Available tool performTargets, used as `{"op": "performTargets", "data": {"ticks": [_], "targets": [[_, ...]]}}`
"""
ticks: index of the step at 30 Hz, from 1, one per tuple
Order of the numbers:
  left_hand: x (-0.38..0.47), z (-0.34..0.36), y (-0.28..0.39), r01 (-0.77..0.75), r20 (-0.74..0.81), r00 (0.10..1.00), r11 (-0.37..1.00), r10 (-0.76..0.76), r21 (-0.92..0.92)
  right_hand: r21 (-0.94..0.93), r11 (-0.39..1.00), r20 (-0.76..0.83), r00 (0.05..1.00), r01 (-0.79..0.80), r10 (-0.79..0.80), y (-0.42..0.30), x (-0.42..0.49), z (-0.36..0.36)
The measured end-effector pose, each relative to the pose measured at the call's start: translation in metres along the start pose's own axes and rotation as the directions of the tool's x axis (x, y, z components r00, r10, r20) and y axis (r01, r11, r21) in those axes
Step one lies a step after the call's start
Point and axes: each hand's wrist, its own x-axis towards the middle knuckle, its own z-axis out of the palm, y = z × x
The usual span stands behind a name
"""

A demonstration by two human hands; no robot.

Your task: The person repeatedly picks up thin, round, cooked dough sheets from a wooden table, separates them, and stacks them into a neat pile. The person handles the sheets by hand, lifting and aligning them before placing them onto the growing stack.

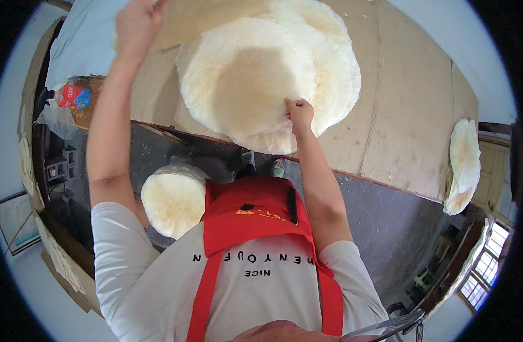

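Observation:
Large round thin flatbreads [338,64] lie in an overlapping pile on a cardboard-covered table. My left hand [138,28], raised at the upper left, has its fingers closed at the edge of a thin, tan, blurred sheet [193,19], which looks like another flatbread; its far part is cut off by the picture's top. At the near right part of the pile, my right hand [301,114] pinches the rim of the upper pale flatbread [253,77]. A shadow falls across that flatbread. Below the table edge, a stack of smaller-looking flatbreads [174,203] stands partly wrapped in clear plastic.
The cardboard table cover [398,128] extends right, with more flatbreads [463,166] at its far end. At left are a pale cloth [84,40], a bottle with a red and blue label [73,97] and a plastic bag [59,119]. A light green stool [424,278] stands lower right.

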Motion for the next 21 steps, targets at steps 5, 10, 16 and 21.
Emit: {"op": "performTargets", "data": {"ticks": [5, 10, 16, 21], "targets": [[-0.011, -0.036, 0.006, -0.264, -0.156, 0.955, 0.962, 0.252, -0.061, 0.208, 0.947, 0.293, 0.939, -0.243, 0.177, -0.001, -0.005, -0.007], [-0.131, 0.017, 0.068, -0.136, 0.137, 0.971, 0.927, 0.194, -0.348, 0.249, 0.865, 0.591, 0.776, -0.435, 0.220, -0.009, -0.029, 0.005], [-0.202, 0.043, 0.138, 0.075, 0.188, 0.982, 0.902, 0.007, -0.425, 0.497, 0.704, 0.692, 0.721, -0.507, 0.030, -0.036, -0.046, 0.019], [-0.103, 0.052, 0.067, 0.296, 0.371, 0.915, 0.892, -0.162, -0.341, 0.269, 0.963, 0.307, 0.949, -0.021, -0.065, -0.012, -0.034, -0.004]]}}
